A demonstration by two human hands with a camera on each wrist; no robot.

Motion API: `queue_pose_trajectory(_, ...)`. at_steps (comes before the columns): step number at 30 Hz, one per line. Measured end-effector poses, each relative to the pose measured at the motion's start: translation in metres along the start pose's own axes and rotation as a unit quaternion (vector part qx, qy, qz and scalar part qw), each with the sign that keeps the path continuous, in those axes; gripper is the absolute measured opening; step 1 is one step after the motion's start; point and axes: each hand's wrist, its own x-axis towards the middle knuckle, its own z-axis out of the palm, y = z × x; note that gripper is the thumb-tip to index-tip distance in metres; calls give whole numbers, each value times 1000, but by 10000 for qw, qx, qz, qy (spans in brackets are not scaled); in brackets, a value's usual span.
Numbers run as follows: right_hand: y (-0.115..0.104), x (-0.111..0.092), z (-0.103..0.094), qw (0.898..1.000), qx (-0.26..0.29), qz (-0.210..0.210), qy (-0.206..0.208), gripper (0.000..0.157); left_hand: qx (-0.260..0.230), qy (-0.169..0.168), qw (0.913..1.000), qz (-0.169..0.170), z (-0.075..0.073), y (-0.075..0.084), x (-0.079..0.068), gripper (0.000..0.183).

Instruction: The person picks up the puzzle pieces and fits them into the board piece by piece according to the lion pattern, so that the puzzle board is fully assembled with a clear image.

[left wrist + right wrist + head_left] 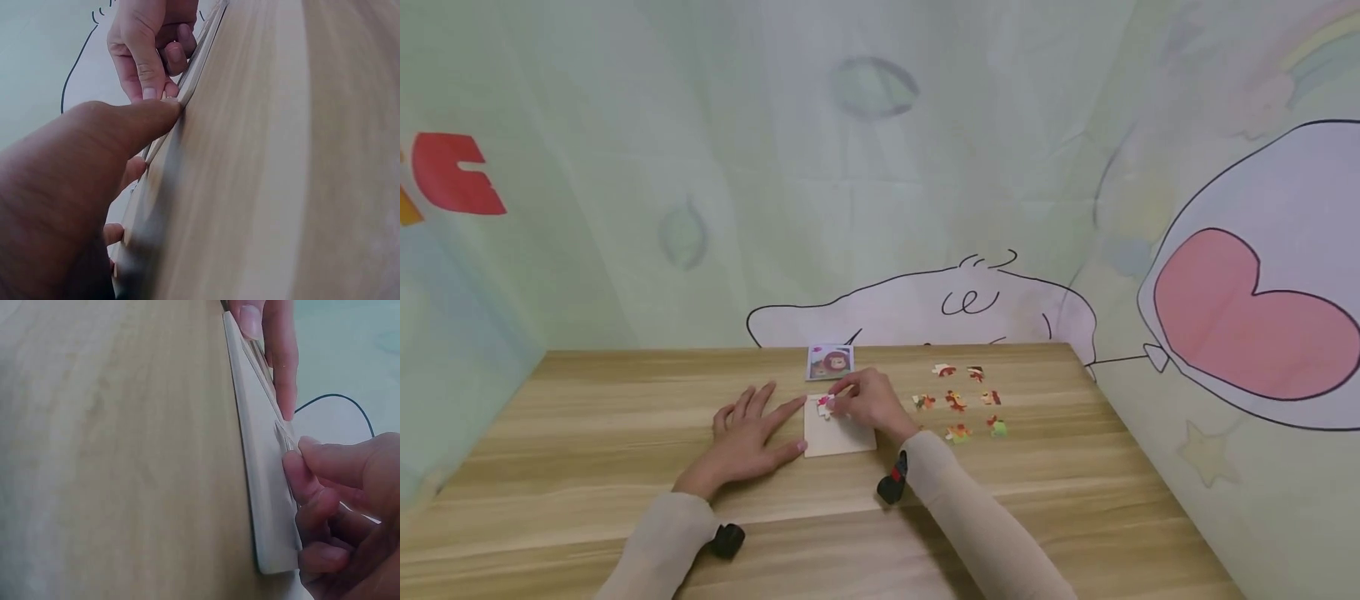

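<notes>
A person's right hand (871, 404) pinched a small jigsaw piece (824, 407) between thumb and fingertips, its grip firmly on the piece at the upper left part of a pale, square board (842, 440). Thin and knobbed along its edge, the piece showed a bright pink patch on a whitish ground; fingers covered part of it, hiding its full outline. The left hand (747, 437) held nothing, its grip released and fingers spread, with the tips of thumb and forefinger touching the board's left edge on a wood-grained desk (625, 417). Just beyond the board lay a picture card (831, 362) bearing a red-maned animal. To the right, loose pieces (956, 401) in red, orange, green and cream lay spread apart, picture sides up.
</notes>
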Motion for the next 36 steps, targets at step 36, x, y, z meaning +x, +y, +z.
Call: queue_pose_trajectory(36,-18,-3,18,9921,-1064,441,489,19,-165,-1,9998,73,-3,0,-1,74)
